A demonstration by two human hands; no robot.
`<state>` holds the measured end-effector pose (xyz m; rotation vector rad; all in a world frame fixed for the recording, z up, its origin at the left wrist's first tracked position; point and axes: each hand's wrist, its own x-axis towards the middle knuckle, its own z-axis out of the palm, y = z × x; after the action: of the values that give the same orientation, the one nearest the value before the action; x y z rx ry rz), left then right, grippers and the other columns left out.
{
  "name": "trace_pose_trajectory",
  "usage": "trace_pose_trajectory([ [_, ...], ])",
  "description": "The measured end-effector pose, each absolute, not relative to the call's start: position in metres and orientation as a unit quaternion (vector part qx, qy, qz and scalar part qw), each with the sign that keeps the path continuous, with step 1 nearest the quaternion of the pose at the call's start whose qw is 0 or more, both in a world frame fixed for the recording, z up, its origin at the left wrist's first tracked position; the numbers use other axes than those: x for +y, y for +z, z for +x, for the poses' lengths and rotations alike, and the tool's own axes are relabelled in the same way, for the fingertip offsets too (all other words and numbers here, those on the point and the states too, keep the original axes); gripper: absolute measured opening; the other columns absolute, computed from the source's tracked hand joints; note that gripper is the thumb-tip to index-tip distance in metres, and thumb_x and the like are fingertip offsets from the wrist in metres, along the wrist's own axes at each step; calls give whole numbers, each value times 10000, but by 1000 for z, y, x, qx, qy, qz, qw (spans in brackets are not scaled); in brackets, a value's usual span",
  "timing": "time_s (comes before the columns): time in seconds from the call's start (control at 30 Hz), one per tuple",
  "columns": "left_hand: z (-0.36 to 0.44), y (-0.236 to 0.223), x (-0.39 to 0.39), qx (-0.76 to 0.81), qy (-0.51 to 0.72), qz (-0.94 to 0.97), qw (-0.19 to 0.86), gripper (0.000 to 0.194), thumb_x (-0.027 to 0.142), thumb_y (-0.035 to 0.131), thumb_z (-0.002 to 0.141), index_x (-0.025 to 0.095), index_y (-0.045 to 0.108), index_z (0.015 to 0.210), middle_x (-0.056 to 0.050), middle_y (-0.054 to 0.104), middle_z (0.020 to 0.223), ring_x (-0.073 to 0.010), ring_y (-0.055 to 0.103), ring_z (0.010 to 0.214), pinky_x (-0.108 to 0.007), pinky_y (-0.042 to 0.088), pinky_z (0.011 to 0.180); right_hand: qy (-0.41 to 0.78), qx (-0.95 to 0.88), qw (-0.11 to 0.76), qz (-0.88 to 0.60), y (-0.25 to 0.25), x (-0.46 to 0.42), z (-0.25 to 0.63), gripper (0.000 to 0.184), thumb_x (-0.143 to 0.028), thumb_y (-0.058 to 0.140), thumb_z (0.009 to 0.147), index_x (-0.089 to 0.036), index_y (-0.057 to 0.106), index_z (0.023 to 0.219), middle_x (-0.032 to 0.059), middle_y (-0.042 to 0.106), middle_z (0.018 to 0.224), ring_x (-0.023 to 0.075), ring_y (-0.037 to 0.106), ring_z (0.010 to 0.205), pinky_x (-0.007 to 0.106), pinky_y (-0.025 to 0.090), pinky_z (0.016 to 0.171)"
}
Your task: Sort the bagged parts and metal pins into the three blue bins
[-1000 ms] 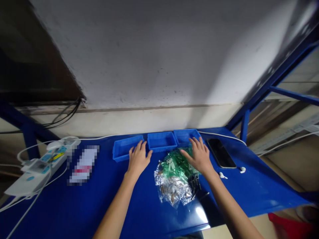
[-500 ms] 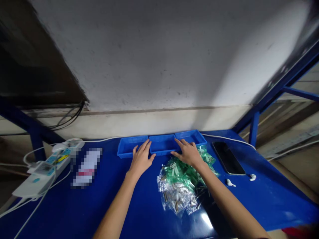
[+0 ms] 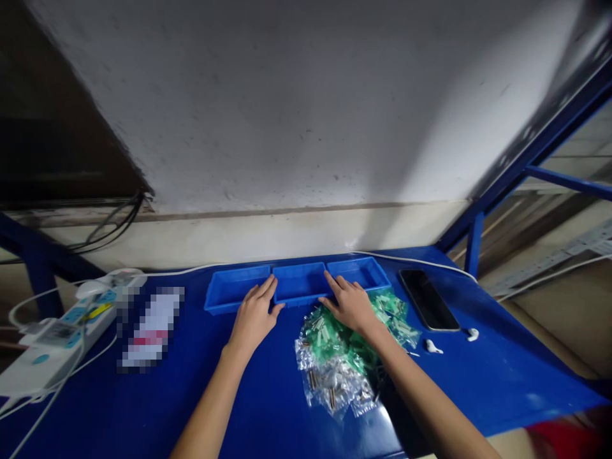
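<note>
Three shallow blue plastic trays stand side by side at the back of the table: a left tray (image 3: 229,290), a middle tray (image 3: 300,284) and a right tray (image 3: 361,274). My left hand (image 3: 253,317) has its fingers stretched out over the joint between the left and middle trays, thumb apart near the front rim. My right hand (image 3: 352,306) lies with fingers extended at the joint of the middle and right trays. Beneath and around my right hand is a pile of small clear bags with green (image 3: 325,331) and silvery contents (image 3: 335,382).
A black phone (image 3: 429,299) and two white earbuds (image 3: 433,346) lie to the right. On the left are a white power strip (image 3: 45,360) with cables and a pixelated pale item (image 3: 153,325). A wall (image 3: 268,236) rises behind the trays, and blue frame posts (image 3: 474,245) stand at the sides.
The whole view has shifted, so most things appear a little farther left. Both hands stay at the tray joints, their fingers slightly closer together.
</note>
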<state>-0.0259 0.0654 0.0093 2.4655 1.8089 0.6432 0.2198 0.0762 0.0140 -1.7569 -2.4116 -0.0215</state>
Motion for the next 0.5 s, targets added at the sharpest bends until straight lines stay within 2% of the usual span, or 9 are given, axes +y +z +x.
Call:
trace_pose_trajectory([
  [0.2, -33, 14, 66, 565, 198, 801, -2, 499, 277, 516, 845, 154, 430, 1321, -113, 431, 1391, -286, 441, 1240, -456, 369, 1039, 24, -807, 134, -574, 20, 74, 213, 626, -488, 423, 875, -177, 313, 1407, 138, 569, 1127, 268, 554, 993, 392, 398, 878],
  [0.33, -17, 27, 41, 562, 258, 786, -32, 470, 286, 518, 848, 185, 445, 1301, -130, 352, 1427, -309, 245, 1350, -507, 314, 1059, 3, -767, 324, -553, 26, 62, 249, 486, -432, 442, 877, -189, 458, 1298, 129, 526, 1168, 253, 495, 1084, 388, 405, 925],
  [0.4, 1, 29, 17, 561, 288, 776, -12, 423, 285, 468, 879, 212, 442, 1295, -110, 379, 1402, -274, 263, 1344, -476, 322, 1063, -39, -691, 399, -601, 21, 50, 278, 427, -426, 428, 884, -195, 500, 1237, 121, 531, 1138, 250, 492, 1080, 406, 399, 940],
  [0.5, 34, 21, -15, 534, 257, 803, 53, 459, 368, 453, 885, 242, 404, 1324, -97, 324, 1437, -282, 245, 1349, -486, 326, 1053, -62, -624, 376, -682, 0, 33, 312, 516, -499, 439, 856, -137, 498, 1218, 148, 541, 1099, 279, 497, 1061, 433, 414, 923],
])
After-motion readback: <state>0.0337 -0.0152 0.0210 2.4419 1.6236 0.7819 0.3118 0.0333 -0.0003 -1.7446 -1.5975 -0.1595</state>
